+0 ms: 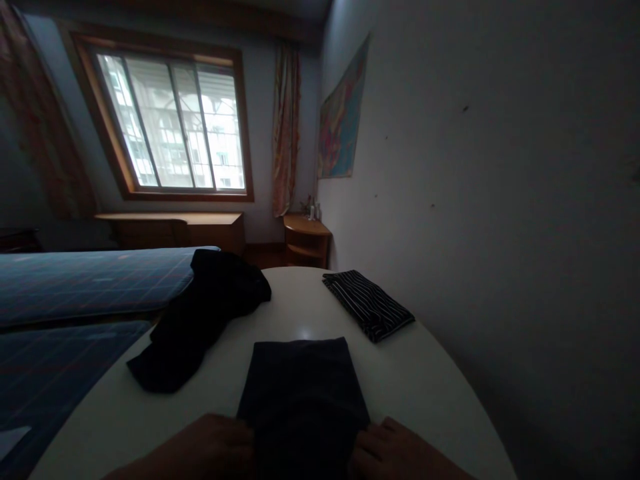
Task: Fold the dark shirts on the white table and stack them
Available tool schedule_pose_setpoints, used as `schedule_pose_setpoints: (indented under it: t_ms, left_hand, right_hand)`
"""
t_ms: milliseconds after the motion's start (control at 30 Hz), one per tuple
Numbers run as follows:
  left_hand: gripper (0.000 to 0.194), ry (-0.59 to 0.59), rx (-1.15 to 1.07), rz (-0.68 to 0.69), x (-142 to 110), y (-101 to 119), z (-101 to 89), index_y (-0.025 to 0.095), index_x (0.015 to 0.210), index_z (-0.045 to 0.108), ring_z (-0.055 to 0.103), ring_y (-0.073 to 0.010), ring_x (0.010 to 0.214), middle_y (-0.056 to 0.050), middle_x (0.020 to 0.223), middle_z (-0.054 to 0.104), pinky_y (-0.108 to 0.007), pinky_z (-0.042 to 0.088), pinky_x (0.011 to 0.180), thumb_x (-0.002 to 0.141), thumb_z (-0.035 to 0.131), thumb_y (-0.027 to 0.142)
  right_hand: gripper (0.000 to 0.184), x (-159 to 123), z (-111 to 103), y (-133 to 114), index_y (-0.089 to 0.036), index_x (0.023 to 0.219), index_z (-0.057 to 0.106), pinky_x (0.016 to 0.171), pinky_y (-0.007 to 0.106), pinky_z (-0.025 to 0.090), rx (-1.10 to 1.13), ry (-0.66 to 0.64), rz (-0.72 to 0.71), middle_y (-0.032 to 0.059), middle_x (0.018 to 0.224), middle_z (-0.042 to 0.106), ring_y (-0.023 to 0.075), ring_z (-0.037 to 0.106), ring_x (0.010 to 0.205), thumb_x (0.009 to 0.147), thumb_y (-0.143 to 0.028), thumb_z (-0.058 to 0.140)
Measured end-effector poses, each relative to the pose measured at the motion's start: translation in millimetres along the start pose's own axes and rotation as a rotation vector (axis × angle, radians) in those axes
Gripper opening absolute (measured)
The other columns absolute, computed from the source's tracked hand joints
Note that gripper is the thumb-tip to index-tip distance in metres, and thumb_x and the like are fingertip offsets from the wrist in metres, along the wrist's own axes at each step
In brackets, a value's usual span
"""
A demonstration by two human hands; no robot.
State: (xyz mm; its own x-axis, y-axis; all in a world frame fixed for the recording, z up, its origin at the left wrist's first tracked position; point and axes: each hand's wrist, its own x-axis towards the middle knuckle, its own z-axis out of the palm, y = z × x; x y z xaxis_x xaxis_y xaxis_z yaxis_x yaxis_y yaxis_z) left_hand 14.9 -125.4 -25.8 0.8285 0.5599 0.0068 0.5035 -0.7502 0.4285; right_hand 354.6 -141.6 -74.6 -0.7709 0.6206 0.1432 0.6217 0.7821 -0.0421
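A dark navy folded garment [303, 393] lies flat near the front of the round white table [285, 310]; its exact kind does not show. My left hand [220, 443] grips its left edge with curled fingers. On the opposite edge, my right hand [387, 447] is closed in the same way. The garment's near end runs out of the picture at the bottom. Beyond it to the right rests a folded black-and-white striped garment [370, 303]. A rumpled black garment [200, 320] is spread over the table's left side, apart from both hands.
Left of the table are blue plaid mattresses [100, 280]. A wall [500, 200] rises close on the right, with a map [343, 117] on it. Farther back stand a wooden desk [215, 230] under the window [175, 123] and a corner shelf [307, 227].
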Motion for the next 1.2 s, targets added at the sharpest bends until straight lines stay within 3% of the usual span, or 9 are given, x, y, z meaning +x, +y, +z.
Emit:
schedule_pose_setpoints:
  t_ms: [133, 200, 267, 467, 567, 667, 800, 1033, 1200]
  left_hand:
    - [0.027, 0.299, 0.083, -0.450, 4.0, -35.4, 6.0, 0.026, 0.115, 0.060, 0.066, -0.0215, 0.092, -0.006, 0.105, 0.069, -0.034, 0.051, 0.083, 0.093, 0.048, 0.034]
    - [0.039, 0.423, 0.137, -0.510, 11.2, -58.6, 13.3, 0.026, 0.129, 0.055, 0.062, -0.0256, 0.110, -0.009, 0.124, 0.064, -0.040, 0.048, 0.096, 0.094, 0.046, 0.038]
    - [0.046, 0.478, 0.170, -0.531, 21.4, -76.9, 18.6, 0.025, 0.136, 0.052, 0.058, -0.0279, 0.118, -0.010, 0.127, 0.063, -0.045, 0.043, 0.103, 0.094, 0.044, 0.039]
    - [0.054, 0.481, 0.022, -0.602, 57.1, -96.9, 15.8, 0.015, 0.142, 0.048, 0.060, -0.0250, 0.115, -0.013, 0.123, 0.066, -0.040, 0.044, 0.103, 0.093, 0.037, 0.033]
    - [0.046, 0.451, -0.070, -0.624, 68.4, -106.4, 10.0, 0.016, 0.129, 0.060, 0.060, -0.0247, 0.115, -0.011, 0.121, 0.067, -0.038, 0.044, 0.103, 0.089, 0.042, 0.032]
    - [0.032, 0.342, -0.113, -0.591, 73.6, -116.8, 2.9, 0.018, 0.107, 0.070, 0.063, -0.0242, 0.109, -0.009, 0.113, 0.071, -0.035, 0.046, 0.098, 0.085, 0.047, 0.028]
    - [0.027, 0.296, -0.115, -0.607, 78.1, -126.0, -4.1, 0.017, 0.098, 0.069, 0.067, -0.0217, 0.097, -0.008, 0.103, 0.073, -0.031, 0.050, 0.088, 0.084, 0.047, 0.025]
    - [0.022, 0.425, 0.039, -0.669, 102.0, -140.6, -16.8, 0.020, 0.102, 0.067, 0.066, -0.0210, 0.102, -0.008, 0.109, 0.071, -0.029, 0.048, 0.087, 0.089, 0.049, 0.024]
    - [0.027, 0.523, 0.116, -0.715, 128.1, -145.3, -39.4, 0.022, 0.113, 0.062, 0.066, -0.0233, 0.102, -0.008, 0.113, 0.070, -0.031, 0.047, 0.083, 0.095, 0.044, 0.026]
  right_hand:
    - [0.023, 11.1, -43.1, -0.1, -0.022, 0.102, 0.063, 0.075, 0.031, 0.047, 0.270, -0.040, 0.402, 0.0056, 0.102, 0.069, 0.0212, 0.064, 0.088, 0.081, -0.031, 0.067]
    - [0.031, 17.7, -50.2, 6.6, -0.020, 0.116, 0.062, 0.087, 0.036, 0.048, 0.307, 0.006, 0.559, 0.0103, 0.113, 0.067, 0.0241, 0.063, 0.101, 0.088, -0.032, 0.058]
    - [0.038, 25.0, -46.8, 16.6, -0.020, 0.127, 0.058, 0.096, 0.041, 0.045, 0.307, 0.026, 0.630, 0.0128, 0.122, 0.064, 0.0261, 0.060, 0.110, 0.091, -0.032, 0.052]
    - [0.049, 52.1, -22.2, 50.6, -0.019, 0.142, 0.047, 0.107, 0.038, 0.038, 0.330, 0.071, 0.619, 0.0114, 0.138, 0.057, 0.0234, 0.053, 0.126, 0.095, -0.030, 0.045]
    - [0.049, 66.2, -17.1, 66.3, -0.014, 0.142, 0.046, 0.108, 0.034, 0.037, 0.334, 0.097, 0.637, 0.0137, 0.139, 0.055, 0.0219, 0.053, 0.126, 0.095, -0.027, 0.044]
    - [0.042, 77.9, -16.5, 78.3, -0.010, 0.131, 0.057, 0.104, 0.032, 0.040, 0.350, 0.083, 0.637, 0.0155, 0.130, 0.060, 0.0221, 0.057, 0.120, 0.091, -0.023, 0.051]
    - [0.027, 91.1, -16.0, 89.1, -0.013, 0.108, 0.068, 0.092, 0.029, 0.045, 0.397, 0.012, 0.633, 0.0104, 0.110, 0.070, 0.0205, 0.064, 0.103, 0.084, -0.014, 0.055]
    - [0.023, 121.5, -8.6, 118.3, -0.015, 0.106, 0.067, 0.093, 0.028, 0.043, 0.324, 0.123, 0.657, 0.0090, 0.111, 0.069, 0.0189, 0.062, 0.106, 0.087, -0.016, 0.053]
    - [0.026, 151.7, -20.2, 142.3, -0.015, 0.112, 0.065, 0.093, 0.029, 0.043, 0.176, 0.211, 0.705, 0.0113, 0.117, 0.066, 0.0195, 0.061, 0.109, 0.093, -0.018, 0.048]
